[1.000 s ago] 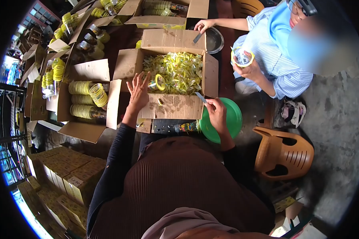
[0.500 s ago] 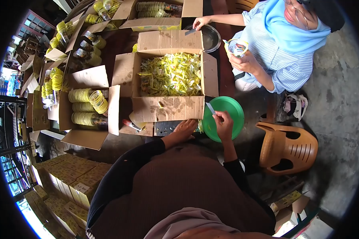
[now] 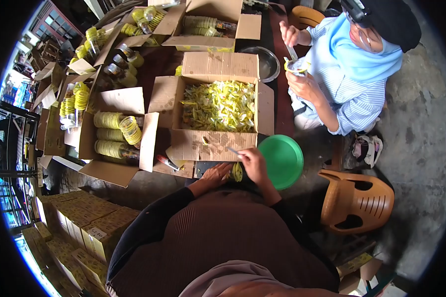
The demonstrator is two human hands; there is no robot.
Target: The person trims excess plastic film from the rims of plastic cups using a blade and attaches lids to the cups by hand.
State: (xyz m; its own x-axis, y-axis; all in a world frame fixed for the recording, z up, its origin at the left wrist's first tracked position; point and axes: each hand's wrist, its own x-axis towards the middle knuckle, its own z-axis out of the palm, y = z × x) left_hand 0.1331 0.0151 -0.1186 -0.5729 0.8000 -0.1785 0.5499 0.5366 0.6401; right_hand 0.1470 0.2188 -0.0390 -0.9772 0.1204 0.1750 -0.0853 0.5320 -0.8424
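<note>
My right hand (image 3: 252, 165) pinches a thin, flat metal blade (image 3: 234, 151) that points left, just over the front flap of a cardboard box. My left hand (image 3: 216, 175) lies with its fingers stretched out on a dark board (image 3: 201, 168) near my body. Its fingertips reach the side of some yellow plastic strips (image 3: 237, 172); whether they press on them I cannot tell. The cardboard box (image 3: 214, 141) beyond my hands is filled with yellow plastic scraps (image 3: 220, 105). A round green lid or basin (image 3: 285, 162) is right of my right hand.
Across from me a person (image 3: 352, 79) holds a blade and a clear cup (image 3: 298, 65). A box of stacked yellow-rimmed cups (image 3: 151, 143) stands left, beside a red-and-white cutter (image 3: 167, 162). A dark bowl (image 3: 267, 64) sits at the back, an orange chair (image 3: 357, 201) on the right.
My right hand has moved left and down with the blade, toward my left hand. More yellow strips show between my hands. The person opposite has brought their blade to the cup.
</note>
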